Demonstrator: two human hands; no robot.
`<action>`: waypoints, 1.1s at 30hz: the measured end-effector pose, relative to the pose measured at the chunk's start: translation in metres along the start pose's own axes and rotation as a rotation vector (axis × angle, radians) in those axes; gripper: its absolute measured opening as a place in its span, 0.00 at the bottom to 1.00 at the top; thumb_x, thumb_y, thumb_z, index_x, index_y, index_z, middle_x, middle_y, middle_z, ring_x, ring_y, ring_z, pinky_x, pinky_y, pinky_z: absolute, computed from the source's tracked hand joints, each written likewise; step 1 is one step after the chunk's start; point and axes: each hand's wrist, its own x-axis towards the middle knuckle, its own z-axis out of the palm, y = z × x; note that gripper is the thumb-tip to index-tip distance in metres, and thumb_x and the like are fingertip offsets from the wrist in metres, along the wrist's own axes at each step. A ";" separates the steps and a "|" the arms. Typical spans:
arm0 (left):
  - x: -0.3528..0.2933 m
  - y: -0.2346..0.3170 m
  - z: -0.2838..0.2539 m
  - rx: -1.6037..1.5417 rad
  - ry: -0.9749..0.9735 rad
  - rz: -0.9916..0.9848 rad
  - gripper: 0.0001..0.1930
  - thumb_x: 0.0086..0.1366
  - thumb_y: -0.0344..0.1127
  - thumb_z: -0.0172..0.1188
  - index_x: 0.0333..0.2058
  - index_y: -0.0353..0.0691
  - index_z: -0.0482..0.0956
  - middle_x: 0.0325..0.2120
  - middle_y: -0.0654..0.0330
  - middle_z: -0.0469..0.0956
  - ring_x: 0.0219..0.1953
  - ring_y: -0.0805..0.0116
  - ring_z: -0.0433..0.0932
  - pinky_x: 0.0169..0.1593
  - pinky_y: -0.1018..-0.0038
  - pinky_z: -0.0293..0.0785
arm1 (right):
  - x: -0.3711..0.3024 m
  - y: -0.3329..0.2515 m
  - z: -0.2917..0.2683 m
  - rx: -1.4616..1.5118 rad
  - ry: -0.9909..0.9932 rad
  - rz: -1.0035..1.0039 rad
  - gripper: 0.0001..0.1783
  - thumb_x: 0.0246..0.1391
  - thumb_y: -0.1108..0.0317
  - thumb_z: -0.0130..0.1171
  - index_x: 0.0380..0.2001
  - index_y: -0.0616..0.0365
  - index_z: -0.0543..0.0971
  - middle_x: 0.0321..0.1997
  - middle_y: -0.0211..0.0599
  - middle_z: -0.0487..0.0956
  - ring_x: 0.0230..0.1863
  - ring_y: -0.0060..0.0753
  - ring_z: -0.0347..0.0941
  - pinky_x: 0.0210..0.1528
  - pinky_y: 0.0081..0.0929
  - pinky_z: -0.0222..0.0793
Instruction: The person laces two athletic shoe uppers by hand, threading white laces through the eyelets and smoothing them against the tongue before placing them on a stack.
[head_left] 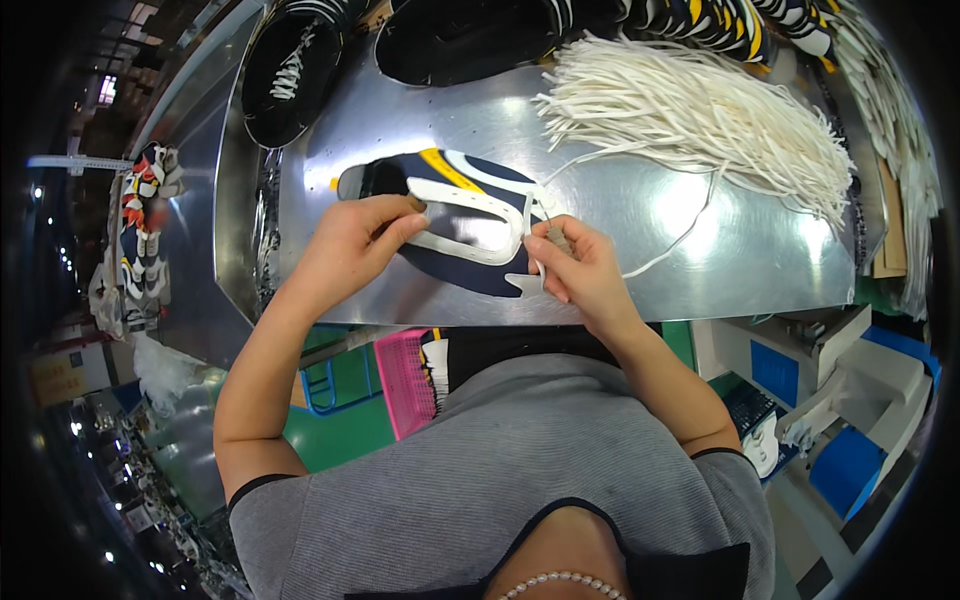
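Shoe upper (470,274): navy, U-shaped white trim (468,250), perhaps leather.

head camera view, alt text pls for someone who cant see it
A person's left hand grips a navy, white and yellow shoe upper over a shiny metal table while the right hand holds a white lace at its opening's rounded end. A bundle of white laces lies at upper right; a pink basket sits below the table edge.
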 end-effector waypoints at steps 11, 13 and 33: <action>0.024 0.012 0.067 -0.924 -0.153 -0.480 0.30 0.73 0.57 0.50 0.46 0.28 0.79 0.37 0.55 0.82 0.39 0.71 0.79 0.47 0.76 0.74 | 0.009 -0.008 0.006 -0.076 -0.018 -0.075 0.08 0.62 0.65 0.60 0.36 0.59 0.79 0.22 0.23 0.76 0.21 0.09 0.62 0.22 0.13 0.54; 0.013 0.022 0.074 -1.042 -0.135 -0.453 0.29 0.74 0.51 0.49 0.55 0.26 0.74 0.50 0.51 0.78 0.56 0.64 0.73 0.64 0.69 0.63 | 0.000 -0.012 0.006 -0.119 -0.047 -0.071 0.08 0.62 0.64 0.60 0.36 0.59 0.79 0.22 0.24 0.76 0.21 0.09 0.62 0.23 0.13 0.54; 0.004 0.054 0.095 -1.064 0.278 -0.218 0.12 0.64 0.30 0.64 0.46 0.33 0.82 0.43 0.59 0.83 0.46 0.71 0.80 0.51 0.76 0.74 | -0.020 -0.030 0.006 -0.587 0.027 -0.445 0.09 0.64 0.68 0.55 0.42 0.63 0.73 0.31 0.42 0.83 0.31 0.32 0.81 0.35 0.27 0.73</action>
